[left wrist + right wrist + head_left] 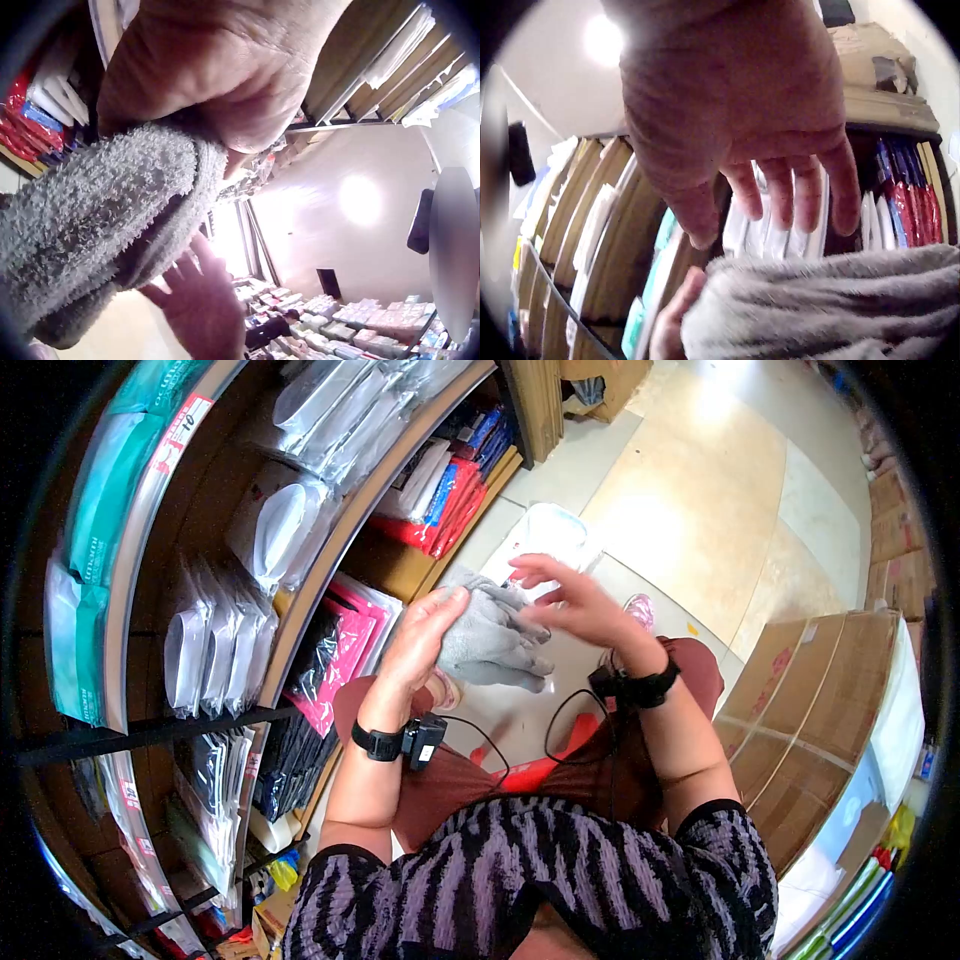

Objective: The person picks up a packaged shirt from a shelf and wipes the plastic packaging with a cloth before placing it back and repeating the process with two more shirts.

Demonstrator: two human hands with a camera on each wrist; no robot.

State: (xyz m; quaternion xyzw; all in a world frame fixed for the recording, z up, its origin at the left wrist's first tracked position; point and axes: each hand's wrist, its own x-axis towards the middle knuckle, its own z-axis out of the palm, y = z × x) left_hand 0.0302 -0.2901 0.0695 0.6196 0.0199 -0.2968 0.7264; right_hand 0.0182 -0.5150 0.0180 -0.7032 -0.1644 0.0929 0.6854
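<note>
A grey fluffy cloth [485, 635], bunched in soft folds, is held above the person's lap. My left hand [420, 635] grips its left side, thumb on top; in the left wrist view the pile of the cloth [97, 202] shows below the palm. My right hand [585, 610] hovers at the cloth's right side, its fingers spread and loosely bent. In the right wrist view, that hand's fingers [804, 195] hang above the folds with nothing between them. The cloth's underside is hidden in the head view.
Shelves on the left hold bagged garments, among them white packs [205, 660], teal packs [90, 630] and pink packs [350, 630]. A large taped cardboard box [800, 710] stands at the right. Black cables [560, 745] hang between the wrist cameras.
</note>
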